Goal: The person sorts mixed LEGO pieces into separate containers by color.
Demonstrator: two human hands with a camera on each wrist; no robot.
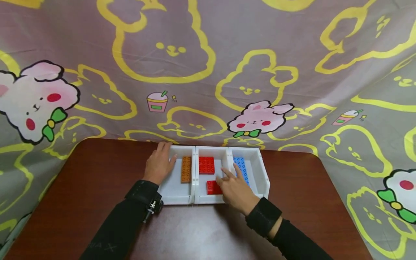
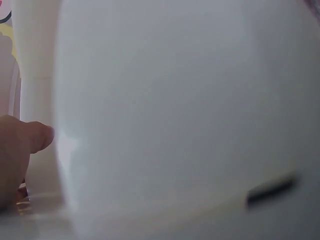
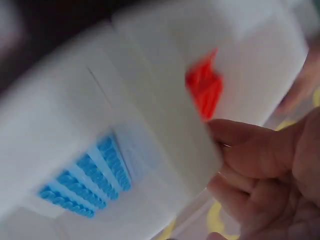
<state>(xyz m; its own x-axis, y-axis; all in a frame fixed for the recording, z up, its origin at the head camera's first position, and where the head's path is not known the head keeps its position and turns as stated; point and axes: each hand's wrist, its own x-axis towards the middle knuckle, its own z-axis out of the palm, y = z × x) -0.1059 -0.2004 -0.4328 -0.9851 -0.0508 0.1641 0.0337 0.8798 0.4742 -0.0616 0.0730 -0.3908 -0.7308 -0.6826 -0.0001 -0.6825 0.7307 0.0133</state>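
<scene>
Three white bins stand side by side. My left hand (image 1: 159,163) holds the back left corner of the left bin (image 1: 172,193), its thumb over the inner side of the wall. Orange toy bricks (image 1: 186,169) lie in this bin. In the middle bin (image 1: 212,199), a red block (image 1: 206,165) lies toward the back and another red block (image 1: 212,187) toward the front, partly hidden by my right hand (image 1: 236,189). That hand has its fingers spread over the wall between the middle and right bins, thumb close to the front red block. Blue bricks (image 3: 90,175) lie in the right bin (image 1: 262,178).
The bins stand on a dark brown table (image 1: 299,202), near its back edge. Behind and beside it hangs a grey curtain (image 1: 195,36) with yellow outlines and cartoon rabbits. Black bands (image 1: 264,216) circle both wrists.
</scene>
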